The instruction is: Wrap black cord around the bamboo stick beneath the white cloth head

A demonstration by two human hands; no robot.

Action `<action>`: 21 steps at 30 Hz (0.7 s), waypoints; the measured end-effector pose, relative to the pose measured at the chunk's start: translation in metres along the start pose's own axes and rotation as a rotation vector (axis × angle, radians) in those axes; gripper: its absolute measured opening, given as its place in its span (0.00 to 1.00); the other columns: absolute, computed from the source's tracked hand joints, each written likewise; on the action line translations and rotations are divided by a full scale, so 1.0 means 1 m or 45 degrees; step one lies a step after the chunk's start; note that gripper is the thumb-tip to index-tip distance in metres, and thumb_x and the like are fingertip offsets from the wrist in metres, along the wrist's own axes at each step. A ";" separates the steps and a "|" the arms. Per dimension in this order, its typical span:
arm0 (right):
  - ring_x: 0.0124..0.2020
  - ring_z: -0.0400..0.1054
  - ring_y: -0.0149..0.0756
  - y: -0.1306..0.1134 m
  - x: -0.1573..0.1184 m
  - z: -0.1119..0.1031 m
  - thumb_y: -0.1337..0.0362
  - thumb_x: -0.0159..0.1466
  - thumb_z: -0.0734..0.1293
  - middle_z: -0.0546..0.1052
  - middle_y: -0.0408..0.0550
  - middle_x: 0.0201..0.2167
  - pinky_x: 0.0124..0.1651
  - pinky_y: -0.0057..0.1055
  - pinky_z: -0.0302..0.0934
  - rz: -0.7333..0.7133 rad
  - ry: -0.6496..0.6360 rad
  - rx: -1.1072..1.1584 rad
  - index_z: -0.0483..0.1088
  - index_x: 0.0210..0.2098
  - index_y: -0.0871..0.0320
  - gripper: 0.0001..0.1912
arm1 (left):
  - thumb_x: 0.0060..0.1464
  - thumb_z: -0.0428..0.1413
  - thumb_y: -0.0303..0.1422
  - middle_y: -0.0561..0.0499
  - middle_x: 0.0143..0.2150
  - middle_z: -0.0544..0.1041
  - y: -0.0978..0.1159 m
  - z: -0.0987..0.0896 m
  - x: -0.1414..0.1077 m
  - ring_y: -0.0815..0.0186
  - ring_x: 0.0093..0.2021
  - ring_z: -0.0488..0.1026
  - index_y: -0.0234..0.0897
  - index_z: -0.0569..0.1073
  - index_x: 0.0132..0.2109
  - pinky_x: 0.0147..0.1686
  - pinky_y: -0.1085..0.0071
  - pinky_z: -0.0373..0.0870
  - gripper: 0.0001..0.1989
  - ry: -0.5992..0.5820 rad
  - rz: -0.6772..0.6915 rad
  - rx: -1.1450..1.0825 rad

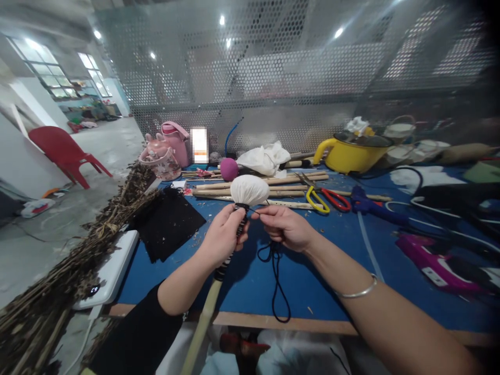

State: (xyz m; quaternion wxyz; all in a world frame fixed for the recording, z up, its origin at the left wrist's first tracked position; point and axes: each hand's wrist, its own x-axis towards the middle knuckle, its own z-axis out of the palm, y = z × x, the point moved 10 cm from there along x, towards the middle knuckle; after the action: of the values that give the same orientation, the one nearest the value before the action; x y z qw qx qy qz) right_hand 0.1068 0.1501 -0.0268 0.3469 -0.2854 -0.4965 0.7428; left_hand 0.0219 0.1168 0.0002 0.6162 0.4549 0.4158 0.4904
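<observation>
My left hand (225, 233) is closed round a pale stick (203, 325) just under its head. That head is a round bundle of gathered white cloth (249, 189), and dark cord is wound round the stick below it. My right hand (283, 224) pinches a black cord (257, 211) that runs from the neck of the bundle. Below the right hand, a loop of the same black cord (287, 307) hangs down near the table's front edge. To the left of my left hand lies a black cloth (166, 224).
Scissors with yellow and red handles (336, 199), a blue glue gun (375, 208) and a magenta device (433, 265) lie to the right. Behind are bamboo sticks (250, 192), a purple ball (229, 169) and a yellow pot (351, 153). Dried stalks (78, 260) and a white power bank (113, 271) are left.
</observation>
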 end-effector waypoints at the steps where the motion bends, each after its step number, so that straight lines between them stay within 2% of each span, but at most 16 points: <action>1: 0.12 0.36 0.19 0.000 0.001 -0.001 0.61 0.51 0.70 0.49 0.31 0.11 0.14 0.21 0.31 -0.009 0.011 -0.007 0.71 0.33 0.62 0.12 | 0.53 0.49 0.39 0.57 0.23 0.62 0.000 0.001 0.000 0.78 0.16 0.56 0.37 0.62 0.34 0.13 0.80 0.50 0.09 -0.022 -0.002 -0.025; 6: 0.11 0.38 0.19 -0.005 0.003 -0.003 0.64 0.49 0.70 0.56 0.32 0.13 0.13 0.21 0.32 -0.071 0.075 -0.023 0.69 0.32 0.60 0.12 | 0.51 0.52 0.37 0.59 0.23 0.63 0.001 0.006 -0.003 0.78 0.15 0.57 0.40 0.59 0.39 0.13 0.82 0.51 0.11 -0.075 0.045 -0.112; 10: 0.11 0.38 0.18 -0.010 0.003 -0.003 0.65 0.48 0.71 0.58 0.32 0.13 0.12 0.20 0.33 -0.122 0.127 -0.012 0.68 0.30 0.60 0.11 | 0.49 0.56 0.37 0.59 0.22 0.66 0.003 0.011 -0.002 0.78 0.14 0.57 0.40 0.57 0.37 0.12 0.82 0.52 0.14 -0.105 0.102 -0.101; 13: 0.11 0.38 0.18 -0.006 0.004 -0.003 0.62 0.51 0.71 0.59 0.33 0.12 0.11 0.20 0.33 -0.112 0.115 0.003 0.67 0.28 0.61 0.11 | 0.50 0.56 0.38 0.54 0.26 0.72 0.001 0.016 0.001 0.75 0.18 0.66 0.38 0.58 0.37 0.15 0.80 0.62 0.14 -0.169 0.110 -0.129; 16: 0.11 0.39 0.17 0.002 0.007 -0.003 0.60 0.51 0.71 0.62 0.36 0.13 0.12 0.19 0.31 -0.063 0.054 0.062 0.65 0.26 0.61 0.12 | 0.49 0.56 0.39 0.50 0.30 0.73 -0.009 0.015 0.004 0.72 0.25 0.71 0.36 0.62 0.38 0.21 0.77 0.69 0.14 -0.182 -0.004 -0.149; 18: 0.11 0.38 0.17 0.005 0.007 -0.005 0.61 0.49 0.72 0.59 0.34 0.12 0.13 0.19 0.30 -0.048 0.050 0.114 0.65 0.25 0.61 0.13 | 0.49 0.55 0.43 0.51 0.28 0.71 -0.014 0.013 0.005 0.73 0.25 0.69 0.34 0.65 0.37 0.22 0.77 0.70 0.16 -0.164 -0.061 -0.121; 21: 0.11 0.37 0.16 0.005 0.007 -0.007 0.63 0.47 0.73 0.54 0.31 0.11 0.13 0.19 0.30 -0.047 0.080 0.183 0.65 0.24 0.62 0.13 | 0.51 0.52 0.47 0.56 0.21 0.64 -0.014 0.014 0.004 0.76 0.19 0.62 0.33 0.67 0.36 0.19 0.78 0.67 0.19 -0.191 -0.070 -0.127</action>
State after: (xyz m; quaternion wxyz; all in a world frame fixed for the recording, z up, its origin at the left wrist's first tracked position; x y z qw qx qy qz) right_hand 0.1070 0.1578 -0.0342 0.3956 -0.2737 -0.4360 0.7606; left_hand 0.0396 0.1174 -0.0102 0.6808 0.4475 0.3558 0.4579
